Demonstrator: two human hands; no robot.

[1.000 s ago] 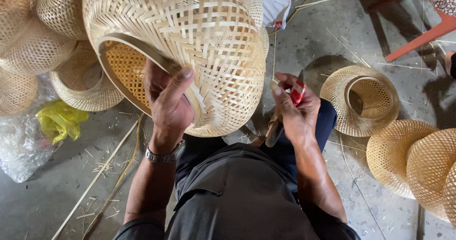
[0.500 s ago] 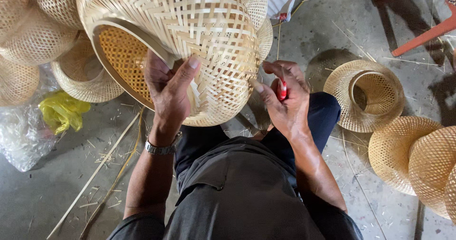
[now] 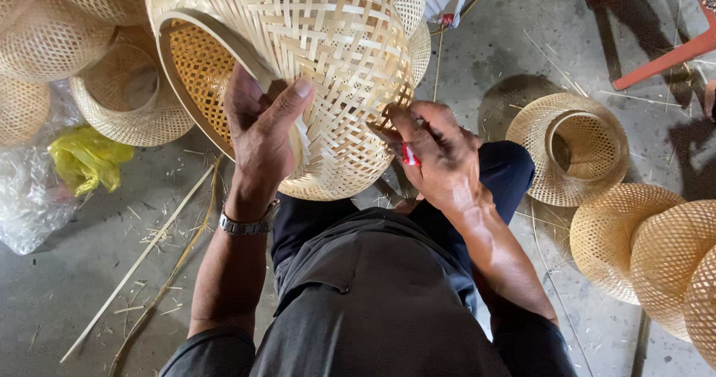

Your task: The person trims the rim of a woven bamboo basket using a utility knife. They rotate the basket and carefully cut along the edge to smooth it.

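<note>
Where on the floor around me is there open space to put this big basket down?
Bare concrete floor lies lower left, bordered by the yellow bag, clear plastic and loose bamboo strips. A smaller patch sits upper right between the open-topped basket and red stool leg. The left and right edges are crowded with stacked baskets.

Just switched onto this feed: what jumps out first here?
The big woven bamboo basket fills the top centre, tilted so its rim faces left. The left hand grips that rim, thumb over the weave, while the right hand presses a small red-handled tool against the basket's lower right side. More woven baskets lie on the concrete floor to the right and upper left.
</note>
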